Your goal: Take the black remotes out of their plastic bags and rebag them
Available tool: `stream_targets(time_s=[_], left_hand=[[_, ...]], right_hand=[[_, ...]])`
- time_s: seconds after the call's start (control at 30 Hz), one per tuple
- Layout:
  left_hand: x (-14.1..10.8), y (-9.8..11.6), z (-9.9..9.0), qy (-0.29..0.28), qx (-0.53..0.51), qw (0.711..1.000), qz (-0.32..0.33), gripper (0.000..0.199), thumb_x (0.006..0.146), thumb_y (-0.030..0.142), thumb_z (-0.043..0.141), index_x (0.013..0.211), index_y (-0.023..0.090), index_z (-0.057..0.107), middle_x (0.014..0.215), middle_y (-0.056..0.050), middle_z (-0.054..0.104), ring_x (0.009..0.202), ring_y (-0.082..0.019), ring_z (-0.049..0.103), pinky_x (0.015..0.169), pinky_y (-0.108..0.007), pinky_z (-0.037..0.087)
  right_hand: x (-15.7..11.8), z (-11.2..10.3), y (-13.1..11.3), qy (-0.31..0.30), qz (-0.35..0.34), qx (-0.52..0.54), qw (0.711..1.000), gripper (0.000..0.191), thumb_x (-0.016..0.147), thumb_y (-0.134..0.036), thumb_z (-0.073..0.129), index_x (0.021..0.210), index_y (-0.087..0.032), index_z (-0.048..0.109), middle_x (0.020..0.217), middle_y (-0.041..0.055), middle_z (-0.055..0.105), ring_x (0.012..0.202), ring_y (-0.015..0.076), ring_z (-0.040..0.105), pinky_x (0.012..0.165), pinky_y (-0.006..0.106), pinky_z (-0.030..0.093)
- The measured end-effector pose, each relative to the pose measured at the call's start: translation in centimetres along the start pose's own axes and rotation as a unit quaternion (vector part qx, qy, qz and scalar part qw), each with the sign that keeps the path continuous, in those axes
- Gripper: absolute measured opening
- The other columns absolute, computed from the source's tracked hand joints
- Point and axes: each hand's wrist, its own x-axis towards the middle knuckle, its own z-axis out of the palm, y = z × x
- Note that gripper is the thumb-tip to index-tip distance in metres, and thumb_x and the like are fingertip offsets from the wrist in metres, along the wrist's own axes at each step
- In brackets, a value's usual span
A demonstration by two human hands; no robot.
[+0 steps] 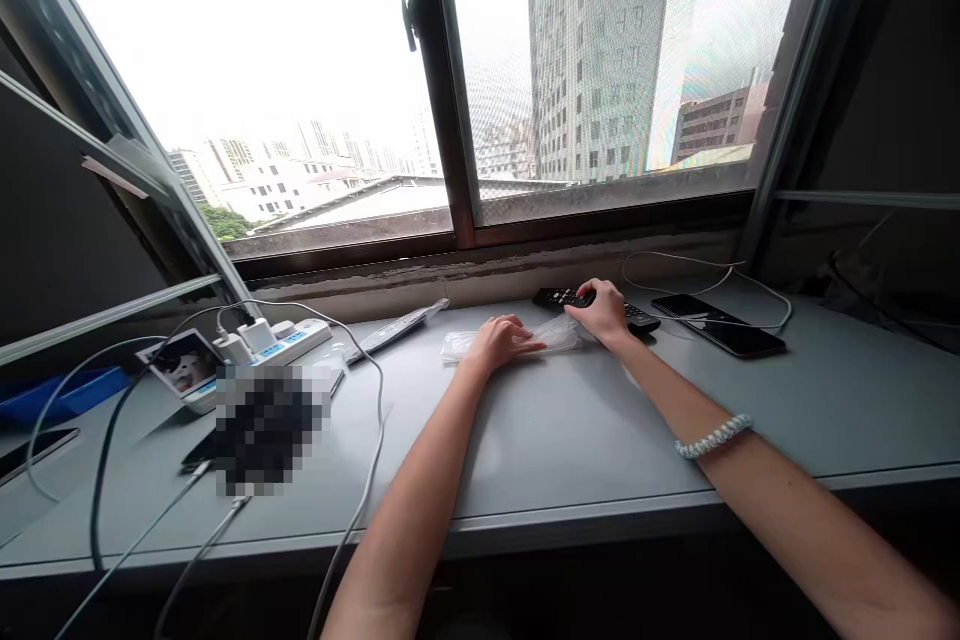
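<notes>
My left hand lies on a flattened clear plastic sleeve on the grey desk, its fingers stretched out over the plastic. To its right, my right hand has its fingers curled over a black remote control with light-coloured buttons. The remote lies crosswise behind the sleeve, and the hand covers its middle. Left of my hands, a second long dark item in clear plastic wrapping rests at a slant; it looks like another remote.
A black phone lies at the right beside a white cable. On the left are a power strip with plugs, a photo card, a blurred-out dark device, a blue tray and several loose cables. A window stands behind the desk.
</notes>
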Motion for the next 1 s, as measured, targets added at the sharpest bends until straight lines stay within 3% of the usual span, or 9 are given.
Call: stream_targets(time_s=[0.17,0.33,0.47,0.63,0.73,0.83,0.93,1.0], left_hand=[[0.1,-0.3,0.6,0.007,0.001,1.0,0.008,0.037,0.081,0.053,0.051,0.09,0.025,0.072,0.097,-0.003,0.066,0.081,-0.016,0.062,0.077,-0.025,0.045],[0.2,-0.6,0.9,0.084,0.046,0.995,0.009,0.033,0.09,0.039,0.042,0.112,0.025,0.062,0.105,-0.003,0.064,0.09,-0.016,0.061,0.084,-0.028,0.044],[0.1,-0.6,0.8,0.086,0.061,0.994,0.017,0.026,0.089,0.031,0.045,0.095,0.023,0.069,0.099,-0.002,0.064,0.08,-0.014,0.061,0.082,-0.029,0.044],[-0.1,-0.1,0.3,0.104,0.066,0.992,0.011,0.018,0.082,0.027,0.053,0.082,0.022,0.071,0.1,-0.003,0.061,0.076,-0.013,0.06,0.081,-0.029,0.043],[-0.1,0.1,0.2,0.105,0.073,0.992,0.01,0.018,0.081,0.026,0.053,0.079,0.022,0.07,0.101,-0.003,0.061,0.074,-0.013,0.059,0.08,-0.028,0.043],[-0.2,0.1,0.3,0.11,0.078,0.991,0.011,0.019,0.082,0.026,0.052,0.079,0.022,0.071,0.1,-0.003,0.061,0.075,-0.013,0.059,0.079,-0.028,0.043],[-0.2,0.1,0.5,0.114,0.081,0.99,0.013,0.02,0.082,0.026,0.051,0.081,0.021,0.071,0.1,-0.004,0.061,0.076,-0.013,0.059,0.079,-0.028,0.043],[-0.2,0.1,0.5,0.113,0.08,0.99,0.014,0.02,0.082,0.026,0.051,0.085,0.022,0.071,0.1,-0.003,0.061,0.076,-0.013,0.059,0.079,-0.028,0.043]], right_hand=[[-0.4,-0.5,-0.4,-0.042,0.014,-0.104,0.994,0.018,0.061,-0.031,0.064,0.076,-0.022,0.061,0.092,0.0055,0.059,0.083,0.0208,0.057,0.067,0.029,0.042],[-0.3,-0.8,-0.6,-0.069,0.04,-0.158,0.984,0.02,0.059,-0.039,0.064,0.069,-0.022,0.064,0.089,0.006,0.063,0.085,0.0237,0.058,0.071,0.033,0.042],[-0.3,-0.9,-0.8,-0.117,0.049,-0.185,0.975,0.02,0.059,-0.042,0.062,0.057,-0.022,0.061,0.075,0.0054,0.065,0.078,0.0243,0.06,0.069,0.034,0.042],[-0.3,-0.9,-1.1,-0.14,0.053,-0.233,0.961,0.024,0.058,-0.045,0.063,0.06,-0.02,0.064,0.07,0.0095,0.065,0.078,0.0271,0.061,0.07,0.037,0.042],[-0.4,-0.8,-1.3,-0.15,0.057,-0.261,0.952,0.029,0.06,-0.047,0.061,0.065,-0.019,0.065,0.074,0.0123,0.064,0.081,0.0286,0.06,0.071,0.039,0.042],[-0.6,-0.6,-1.2,-0.141,0.029,-0.275,0.951,0.037,0.06,-0.05,0.06,0.075,-0.017,0.066,0.091,0.0154,0.062,0.092,0.0308,0.056,0.078,0.041,0.041],[-0.8,-0.3,-0.7,-0.138,-0.041,-0.264,0.954,0.05,0.068,-0.051,0.054,0.103,-0.016,0.062,0.115,0.0163,0.053,0.109,0.031,0.048,0.091,0.044,0.034],[-0.9,0.0,-0.4,-0.162,-0.052,-0.256,0.952,0.056,0.077,-0.049,0.044,0.123,-0.018,0.051,0.13,0.0153,0.044,0.121,0.0307,0.038,0.097,0.047,0.027]])
